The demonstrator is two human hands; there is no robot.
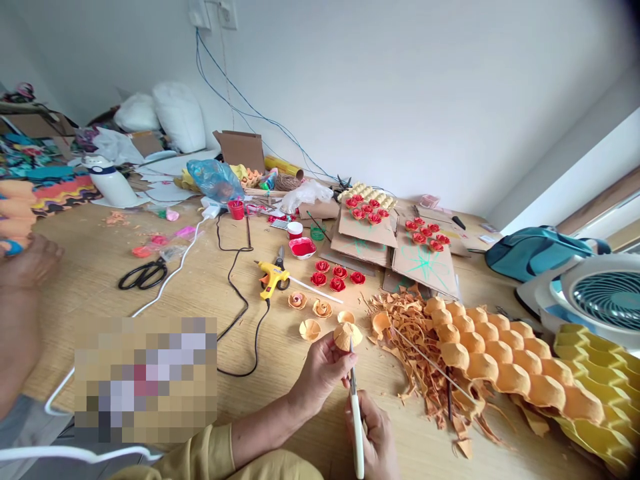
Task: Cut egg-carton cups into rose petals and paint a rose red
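My left hand [320, 373] pinches an orange egg-carton cup [345, 335] between thumb and fingers, with its rounded bottom turned up. My right hand [375, 433] is closed round cream-handled scissors [357, 427], whose blade meets the cup's near edge. Just beyond are two loose cut cups, one of them an orange cup [310, 329], and two rolled paper-pulp flowers, one a plain orange flower [323, 308]. Several red-painted flowers [338, 284] sit farther back. To the right, carton scraps [407, 340] lie beside an orange egg tray [500, 347].
A yellow glue gun [273, 279], its black cord, and a red paint dish [303, 248] lie ahead. Cardboard sheets [425, 263] hold more red flowers. A fan [600, 290] and teal bag [535, 253] stand right. Another person's hand [30, 267] is at left, near black scissors [143, 274].
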